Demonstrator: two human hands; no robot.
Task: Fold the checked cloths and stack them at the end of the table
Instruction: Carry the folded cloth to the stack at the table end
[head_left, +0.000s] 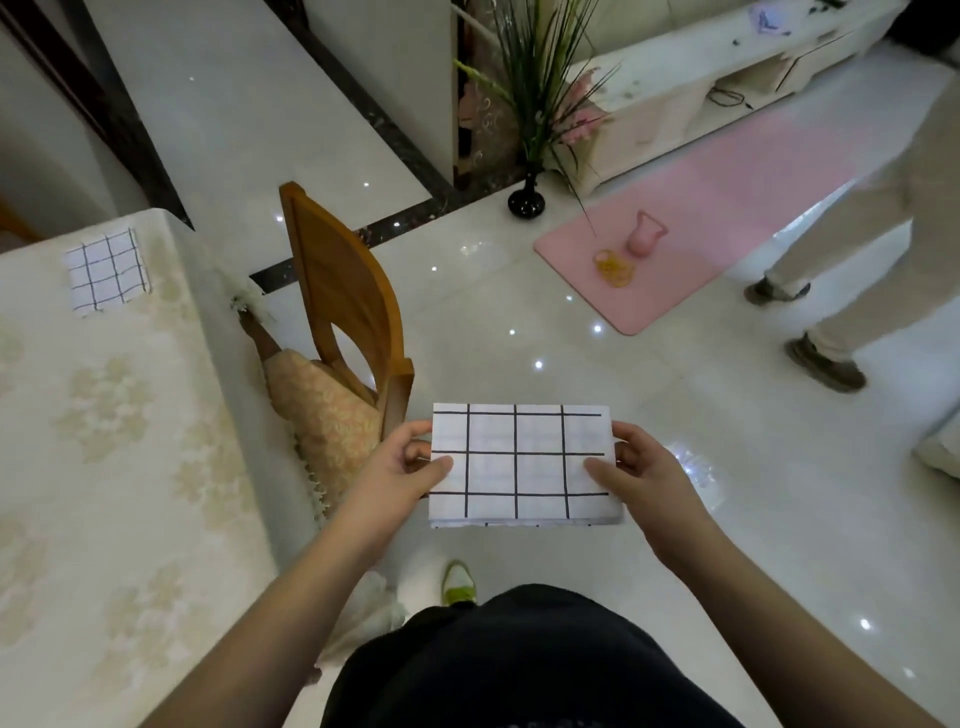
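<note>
Holding a folded checked cloth (522, 462) out in front of the body, over the floor and off to the right of the bench (104, 415), the person is partway through the folding step, judging by the neat rectangle already formed. The left hand (402, 467) is pinching the cloth's left edge, thumb lying on top and fingers tucked beneath; the right hand (636, 465) is pinching the right edge the same way, so each grip is closed on fabric rather than spread.

The cloth is looking white with thin black grid lines, lying flat and taut between the hands, with a second layer peeking out along its near edge. It is probably folded in two or more, though the layers are hard to count from here.

Another checked cloth (107, 273), already folded small, is lying at the far end of the bench. The next move likely calls for one more fold, or a turn leftward, carrying this piece over and laying it squarely on that one.
</note>
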